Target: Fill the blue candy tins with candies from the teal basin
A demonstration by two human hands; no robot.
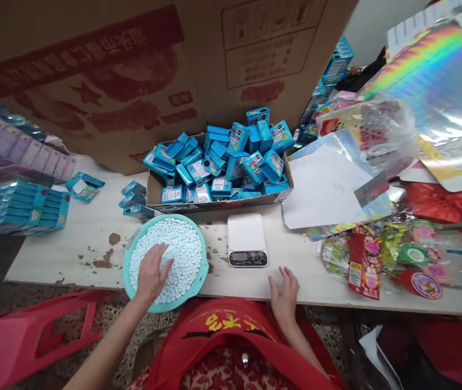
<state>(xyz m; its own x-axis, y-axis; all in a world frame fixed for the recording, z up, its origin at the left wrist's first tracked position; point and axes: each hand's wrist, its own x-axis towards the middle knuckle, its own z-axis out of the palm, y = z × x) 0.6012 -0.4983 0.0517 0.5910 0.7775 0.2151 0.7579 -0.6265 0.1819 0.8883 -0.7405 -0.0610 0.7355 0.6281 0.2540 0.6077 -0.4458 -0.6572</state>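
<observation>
My left hand (153,275) rests on the small white candies (180,254) that fill a turquoise basin (203,271). Its thumb stands apart from the fingers, and nothing shows in its grasp. At the table's front edge, my right hand (284,295) is open with fingers spread and holds nothing. Just behind it and to its left sits a white digital scale (245,233), its pan bare. Beyond the basin and scale, an open cardboard tray (223,206) is heaped with small blue boxes (237,138), some of them with open ends.
A large carton (206,59) walls off the back. Stacked blue packs (23,206) stand at left, above a red plastic stool (15,341). On the right lie white paper (328,184), holographic film (446,81) and several candy packets (365,262).
</observation>
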